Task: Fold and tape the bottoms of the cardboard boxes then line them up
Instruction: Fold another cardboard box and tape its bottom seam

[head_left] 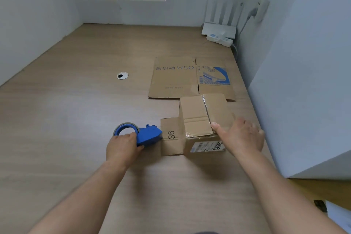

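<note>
A small cardboard box (197, 118) stands bottom-up on the wooden table, a strip of clear tape running along its centre seam. One flap marked "36" lies flat to its left. My right hand (241, 137) rests flat on the box's near right corner, fingers spread, thumb by the tape's end. My left hand (122, 147) grips a blue tape dispenser (141, 134) lying on the table just left of the flap. Behind the box a flattened cardboard box (174, 80) with blue print lies flat.
A round cable hole (122, 75) sits in the table (76, 119) at mid-left. White devices and a power strip (219, 36) stand in the far right corner. White partition walls (303, 81) close the table on the left, back and right.
</note>
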`<control>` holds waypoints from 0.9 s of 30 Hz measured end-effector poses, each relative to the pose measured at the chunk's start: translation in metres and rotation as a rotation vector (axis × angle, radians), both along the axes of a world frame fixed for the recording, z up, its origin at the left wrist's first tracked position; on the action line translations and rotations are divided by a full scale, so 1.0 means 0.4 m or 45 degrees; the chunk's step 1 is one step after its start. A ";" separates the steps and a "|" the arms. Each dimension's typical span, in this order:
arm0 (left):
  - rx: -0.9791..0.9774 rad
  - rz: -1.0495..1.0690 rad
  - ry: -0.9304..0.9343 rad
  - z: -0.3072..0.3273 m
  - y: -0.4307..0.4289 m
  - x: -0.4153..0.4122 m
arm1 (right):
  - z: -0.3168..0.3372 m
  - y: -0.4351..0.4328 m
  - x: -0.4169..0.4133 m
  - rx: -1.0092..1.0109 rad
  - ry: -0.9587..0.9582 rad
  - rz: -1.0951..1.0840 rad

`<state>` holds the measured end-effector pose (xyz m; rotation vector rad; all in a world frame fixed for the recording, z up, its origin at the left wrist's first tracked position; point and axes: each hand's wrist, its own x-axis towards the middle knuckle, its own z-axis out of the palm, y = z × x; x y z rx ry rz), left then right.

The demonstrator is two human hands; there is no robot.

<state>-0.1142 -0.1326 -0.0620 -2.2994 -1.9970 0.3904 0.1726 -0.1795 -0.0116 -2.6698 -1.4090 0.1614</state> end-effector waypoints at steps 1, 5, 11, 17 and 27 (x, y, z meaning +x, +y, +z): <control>0.017 0.007 -0.014 -0.004 0.003 0.001 | 0.000 0.001 -0.001 -0.011 -0.011 0.001; 0.038 0.094 -0.113 -0.014 0.009 0.018 | 0.002 0.012 -0.003 -0.017 0.003 -0.008; 0.122 0.126 -0.532 0.026 -0.032 0.121 | 0.007 0.015 -0.002 -0.031 0.017 -0.010; -0.242 0.148 -1.475 0.052 -0.112 0.347 | 0.010 0.014 -0.004 0.014 0.084 -0.003; -0.252 0.578 -1.510 0.047 -0.098 0.424 | -0.001 -0.009 -0.018 0.011 0.062 0.089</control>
